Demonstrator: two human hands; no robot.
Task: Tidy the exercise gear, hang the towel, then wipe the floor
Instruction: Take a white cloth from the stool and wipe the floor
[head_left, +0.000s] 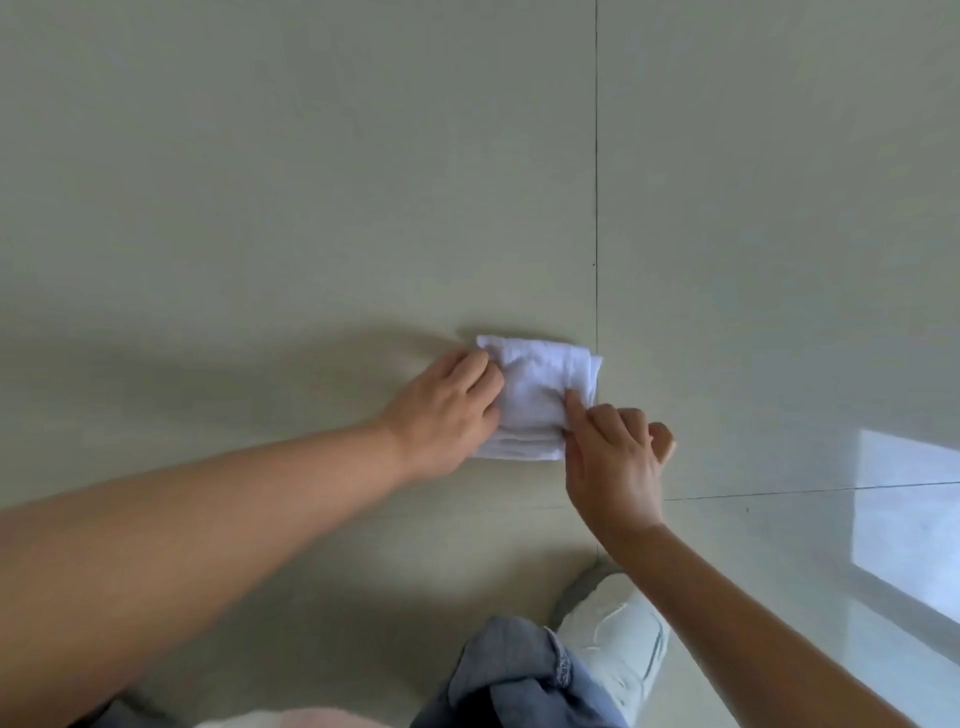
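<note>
Floor (260, 156) is filling nearly the whole head view: pale grey-green glossy tiles, with one grout line (596, 156) running from the far edge toward the person and a second one crossing it on the right side. Bright window reflection (904, 519) is lying across the tile at the right edge, which suggests a smooth surface that would show streaks.

Both forearms are reaching forward from the near edge, so the person appears to be crouching or bending low. Jeans leg (519, 675) and a white shoe (618, 639) are showing at the near edge, the shoe standing on the grout line.

Cloth (535, 389), white and folded into a thick pad of several layers, is lying flat on the floor just left of the long grout line, roughly mid-floor in this view. No exercise gear or towel rail is showing here.

Left hand (447, 410) is resting on the pad's left side, fingers curled over that edge and gripping it, probably to keep the layers from slipping. Right hand (613, 457) is at the near right corner: index finger extended and pressing down on the cloth, thumb at the cloth's edge, remaining fingers curled loosely off to the side and holding nothing. Whether the thumb is getting under the fold I cannot tell.

Judgement: the pad is being squared up or steadied for the floor-wiping step; folding thick is giving a firm face to push with.
</note>
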